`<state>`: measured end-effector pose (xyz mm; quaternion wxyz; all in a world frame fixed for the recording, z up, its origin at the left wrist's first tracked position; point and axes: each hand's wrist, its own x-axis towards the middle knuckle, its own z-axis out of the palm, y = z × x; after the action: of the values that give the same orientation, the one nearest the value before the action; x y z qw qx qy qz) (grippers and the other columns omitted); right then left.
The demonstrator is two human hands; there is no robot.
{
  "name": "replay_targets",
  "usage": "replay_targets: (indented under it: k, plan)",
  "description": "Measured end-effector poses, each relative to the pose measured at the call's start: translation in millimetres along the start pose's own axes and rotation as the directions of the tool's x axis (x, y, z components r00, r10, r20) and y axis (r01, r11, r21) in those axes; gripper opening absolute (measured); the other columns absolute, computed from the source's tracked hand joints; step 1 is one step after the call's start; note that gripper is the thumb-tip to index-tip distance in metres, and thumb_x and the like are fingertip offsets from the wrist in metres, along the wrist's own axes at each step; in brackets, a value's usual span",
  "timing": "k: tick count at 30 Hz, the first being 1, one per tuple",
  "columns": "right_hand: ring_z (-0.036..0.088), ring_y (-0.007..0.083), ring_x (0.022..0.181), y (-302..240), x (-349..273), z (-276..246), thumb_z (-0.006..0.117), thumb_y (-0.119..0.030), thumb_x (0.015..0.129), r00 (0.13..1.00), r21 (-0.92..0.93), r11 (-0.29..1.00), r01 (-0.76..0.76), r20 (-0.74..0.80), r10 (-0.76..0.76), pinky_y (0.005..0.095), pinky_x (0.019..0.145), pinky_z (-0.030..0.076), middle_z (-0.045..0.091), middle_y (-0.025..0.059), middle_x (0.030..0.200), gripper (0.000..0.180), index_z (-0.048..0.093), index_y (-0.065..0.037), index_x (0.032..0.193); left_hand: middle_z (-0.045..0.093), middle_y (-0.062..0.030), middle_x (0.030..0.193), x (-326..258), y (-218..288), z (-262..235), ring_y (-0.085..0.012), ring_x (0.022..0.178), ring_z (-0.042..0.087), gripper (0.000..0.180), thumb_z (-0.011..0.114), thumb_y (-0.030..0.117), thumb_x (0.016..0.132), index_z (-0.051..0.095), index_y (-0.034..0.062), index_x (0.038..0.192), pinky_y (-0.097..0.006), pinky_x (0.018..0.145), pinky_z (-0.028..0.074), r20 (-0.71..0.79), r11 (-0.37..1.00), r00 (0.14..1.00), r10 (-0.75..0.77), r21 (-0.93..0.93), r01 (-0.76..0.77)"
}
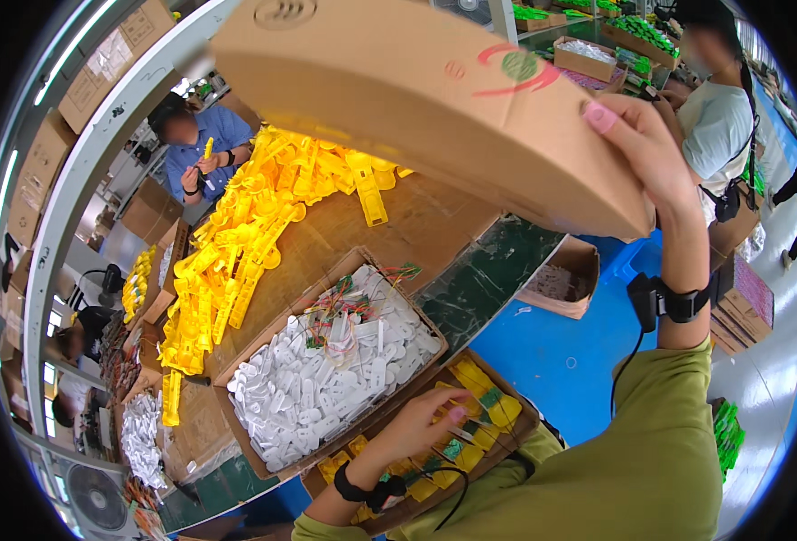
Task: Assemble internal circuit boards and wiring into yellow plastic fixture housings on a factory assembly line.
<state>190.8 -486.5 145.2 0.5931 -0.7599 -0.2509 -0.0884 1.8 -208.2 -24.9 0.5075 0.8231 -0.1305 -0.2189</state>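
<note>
Worktop [434, 225]: we note brown board over green.
Yellow plastic parts [245, 225]: we see a long heap along its far side.
White parts box [326, 370]: open, near us.
Co-worker in blue shirt [202, 144]: across, holding a yellow piece.

My right hand [651, 153] lifting a cardboard box [416, 90] above the table [470, 270], my left hand [421, 419] in the nearest tray [520, 433], parts tray [326, 379] just behind it, loose parts pile [245, 234] farther back
</note>
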Motion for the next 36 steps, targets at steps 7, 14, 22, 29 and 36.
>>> replay_targets:
  k: [7, 14, 22, 29, 36]
  plan:
    - [0.045, 0.0029, 0.064, -35, -47, -76, 0.05, -0.032, 0.085, 0.894, -0.499, 0.853, 0.153, -0.297, -0.334, 0.0162, 0.059, 0.035, 0.052, -0.0027, 0.074, 0.033, 0.055, 0.001, 0.09, 0.055, -0.0116, 0.102, 4, 2, 1, -0.0198, 0.089, 0.054, 0.032, 0.048, 0.024, 0.087, 0.05, 0.0007, 0.108, -0.028, 0.074, 0.043, 0.022, 0.999, 1.0, -0.01, -0.049, 0.011]
    - [0.05, 0.0292, 0.063, 58, -80, -81, 0.059, -0.024, 0.075, 0.931, -0.931, 0.362, 0.034, -0.103, -0.351, 0.0365, 0.056, 0.038, 0.05, 0.013, 0.064, 0.021, 0.056, -0.003, 0.077, 0.055, -0.0144, 0.101, 15, -3, 1, -0.0217, 0.087, 0.056, 0.032, 0.047, 0.024, 0.087, 0.049, 0.0001, 0.109, -0.03, 0.074, 0.046, 0.035, 0.999, 0.999, 0.028, 0.017, -0.029]
    - [0.049, 0.0284, 0.062, 159, -70, -58, 0.058, -0.019, 0.075, 0.902, -0.89, 0.442, 0.106, -0.101, -0.419, 0.0378, 0.057, 0.039, 0.049, 0.0111, 0.063, 0.019, 0.049, -0.003, 0.07, 0.057, -0.0142, 0.099, 21, -2, 8, -0.0218, 0.087, 0.057, 0.033, 0.047, 0.026, 0.087, 0.05, 0.0007, 0.109, -0.031, 0.075, 0.045, 0.097, 1.0, 0.995, -0.029, 0.01, 0.028]
    - [0.049, 0.029, 0.062, 161, -65, -56, 0.054, -0.02, 0.079, 0.939, -0.873, 0.486, 0.026, -0.146, -0.312, 0.0379, 0.056, 0.039, 0.05, 0.0109, 0.063, 0.02, 0.048, -0.004, 0.07, 0.057, -0.0141, 0.099, 26, -9, 10, -0.0217, 0.086, 0.057, 0.034, 0.047, 0.026, 0.087, 0.05, 0.0, 0.109, -0.031, 0.075, 0.045, 0.102, 0.999, 0.994, -0.044, 0.028, 0.042]
    - [0.053, 0.0291, 0.062, 150, -36, -28, 0.051, -0.026, 0.081, 0.896, -0.885, 0.465, -0.007, -0.212, -0.389, 0.0382, 0.053, 0.042, 0.053, 0.0116, 0.062, 0.023, 0.05, -0.006, 0.07, 0.058, -0.01, 0.1, 26, -2, 11, -0.0172, 0.092, 0.055, 0.034, 0.048, 0.027, 0.087, 0.051, 0.0012, 0.109, -0.028, 0.076, 0.043, 0.13, 0.995, 0.987, -0.099, 0.017, 0.098]
